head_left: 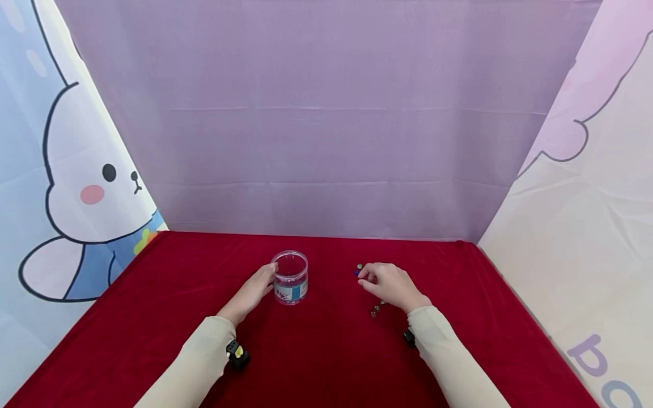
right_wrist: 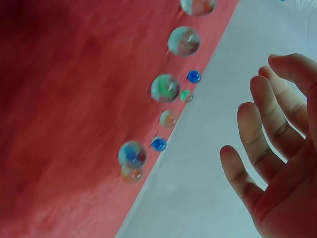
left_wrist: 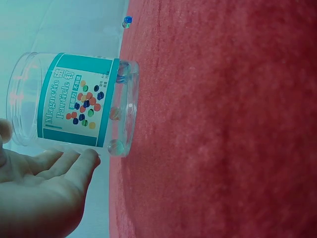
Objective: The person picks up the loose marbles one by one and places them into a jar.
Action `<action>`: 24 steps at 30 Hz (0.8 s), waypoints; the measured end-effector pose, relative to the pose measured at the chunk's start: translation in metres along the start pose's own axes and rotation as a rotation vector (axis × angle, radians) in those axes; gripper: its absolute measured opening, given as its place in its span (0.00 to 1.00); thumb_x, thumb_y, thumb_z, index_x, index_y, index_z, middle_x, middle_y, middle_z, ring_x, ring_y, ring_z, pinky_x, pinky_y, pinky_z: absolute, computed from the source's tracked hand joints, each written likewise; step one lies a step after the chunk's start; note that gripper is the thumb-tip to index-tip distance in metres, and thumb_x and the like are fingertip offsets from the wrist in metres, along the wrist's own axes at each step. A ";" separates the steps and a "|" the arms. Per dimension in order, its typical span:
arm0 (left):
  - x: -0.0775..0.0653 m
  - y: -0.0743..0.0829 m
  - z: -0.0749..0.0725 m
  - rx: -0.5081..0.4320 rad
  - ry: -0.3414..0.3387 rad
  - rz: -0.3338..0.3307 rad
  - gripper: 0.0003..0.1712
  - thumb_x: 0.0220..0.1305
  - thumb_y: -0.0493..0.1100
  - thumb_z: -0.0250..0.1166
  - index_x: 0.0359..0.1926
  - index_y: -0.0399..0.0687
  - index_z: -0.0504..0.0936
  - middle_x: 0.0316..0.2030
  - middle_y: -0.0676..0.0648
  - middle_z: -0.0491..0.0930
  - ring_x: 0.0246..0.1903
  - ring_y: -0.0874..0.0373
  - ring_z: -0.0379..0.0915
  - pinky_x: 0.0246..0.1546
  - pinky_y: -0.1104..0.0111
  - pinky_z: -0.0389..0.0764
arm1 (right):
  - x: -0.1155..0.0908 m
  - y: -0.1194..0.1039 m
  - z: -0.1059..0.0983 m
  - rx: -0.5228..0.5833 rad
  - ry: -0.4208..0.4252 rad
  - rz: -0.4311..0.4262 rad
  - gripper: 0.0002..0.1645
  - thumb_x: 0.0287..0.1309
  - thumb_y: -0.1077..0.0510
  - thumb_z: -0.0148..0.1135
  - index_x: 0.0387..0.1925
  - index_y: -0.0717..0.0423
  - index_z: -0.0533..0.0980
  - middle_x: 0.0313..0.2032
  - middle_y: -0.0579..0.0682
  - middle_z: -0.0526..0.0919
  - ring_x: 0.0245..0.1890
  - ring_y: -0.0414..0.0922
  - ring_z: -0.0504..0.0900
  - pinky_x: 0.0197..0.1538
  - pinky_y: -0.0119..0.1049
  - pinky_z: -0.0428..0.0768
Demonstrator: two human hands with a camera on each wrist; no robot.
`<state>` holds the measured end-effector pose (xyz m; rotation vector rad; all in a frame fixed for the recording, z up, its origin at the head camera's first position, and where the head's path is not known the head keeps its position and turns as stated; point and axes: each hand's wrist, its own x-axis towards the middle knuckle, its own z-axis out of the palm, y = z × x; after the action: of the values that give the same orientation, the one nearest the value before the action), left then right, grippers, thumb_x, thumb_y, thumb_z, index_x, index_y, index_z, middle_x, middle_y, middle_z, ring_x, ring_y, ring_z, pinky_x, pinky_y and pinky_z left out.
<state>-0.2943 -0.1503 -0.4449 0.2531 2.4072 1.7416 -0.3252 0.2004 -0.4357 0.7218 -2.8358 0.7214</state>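
A clear plastic jar (head_left: 291, 277) without a lid stands upright on the red cloth. Its blue-and-white label (left_wrist: 77, 99) reads "Magnetic Particle", and a few glass marbles (left_wrist: 116, 147) lie at its bottom. My left hand (head_left: 251, 292) is at the jar's left side, fairly straight fingers against the wall and a fingertip up by the rim. My right hand (head_left: 390, 283) hovers over loose marbles (head_left: 376, 308), its fingers loosely bent with nothing between them. In the right wrist view, green, blue and orange-swirled marbles (right_wrist: 165, 88) lie scattered on the cloth beside that hand.
The red cloth (head_left: 316, 362) covers the whole table. A purple curtain (head_left: 326, 124) hangs behind it, with printed cartoon sheets (head_left: 92, 158) on the left and right sides. Black wrist cameras (head_left: 237, 355) sit on both sleeves.
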 end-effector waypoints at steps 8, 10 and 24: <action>0.000 0.000 -0.001 -0.002 -0.002 0.001 0.38 0.82 0.57 0.36 0.78 0.34 0.46 0.77 0.34 0.47 0.74 0.36 0.45 0.72 0.48 0.54 | -0.008 0.015 -0.005 0.009 -0.012 0.049 0.05 0.61 0.52 0.70 0.40 0.41 0.83 0.30 0.34 0.78 0.29 0.34 0.76 0.31 0.34 0.77; -0.001 0.001 -0.001 -0.004 0.001 0.002 0.38 0.82 0.57 0.37 0.78 0.33 0.46 0.76 0.34 0.47 0.74 0.36 0.45 0.72 0.48 0.54 | -0.010 0.017 -0.006 0.004 -0.016 0.055 0.05 0.61 0.52 0.70 0.39 0.40 0.83 0.30 0.34 0.79 0.30 0.34 0.76 0.32 0.35 0.77; -0.001 0.000 0.001 -0.001 0.006 0.002 0.38 0.82 0.57 0.36 0.77 0.33 0.46 0.76 0.33 0.47 0.74 0.36 0.46 0.72 0.48 0.55 | -0.023 0.038 -0.013 -0.004 -0.016 0.094 0.06 0.61 0.53 0.70 0.40 0.43 0.83 0.31 0.36 0.80 0.28 0.35 0.76 0.31 0.35 0.78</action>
<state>-0.2933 -0.1498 -0.4447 0.2503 2.4108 1.7471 -0.3234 0.2455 -0.4451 0.5998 -2.9018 0.7255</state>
